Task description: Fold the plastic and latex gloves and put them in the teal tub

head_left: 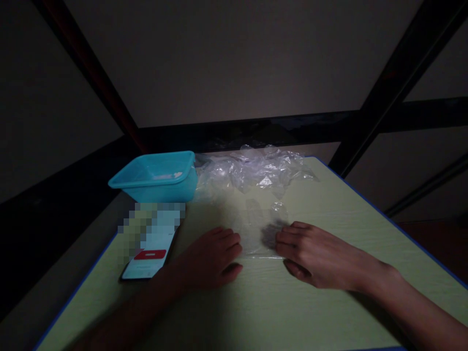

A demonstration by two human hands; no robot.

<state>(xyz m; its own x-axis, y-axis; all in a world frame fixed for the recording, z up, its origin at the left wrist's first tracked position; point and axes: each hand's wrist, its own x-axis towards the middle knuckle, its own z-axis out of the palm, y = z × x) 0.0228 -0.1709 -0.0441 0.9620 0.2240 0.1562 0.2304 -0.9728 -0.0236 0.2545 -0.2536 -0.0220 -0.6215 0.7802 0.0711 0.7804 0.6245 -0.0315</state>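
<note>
A clear plastic bag [256, 236] lies flat on the pale green table [248, 307], its straight near edge between my two hands. My left hand [214, 256] is at the bag's left side, fingers curled with the thumb apart from them. At the right side, my right hand [310, 253] has its fingers bent down beside the bag's edge, thumb lower and apart. Neither hand shows anything held between thumb and fingers. Behind the flat bag, a heap of crumpled clear plastic [256, 170] rests at the table's far edge.
A turquoise basket [166, 185] with something whitish inside stands at the back left. In front of it lies a phone [153, 253] with a lit screen, partly blurred out. A dark-framed wall [248, 63] rises behind the table.
</note>
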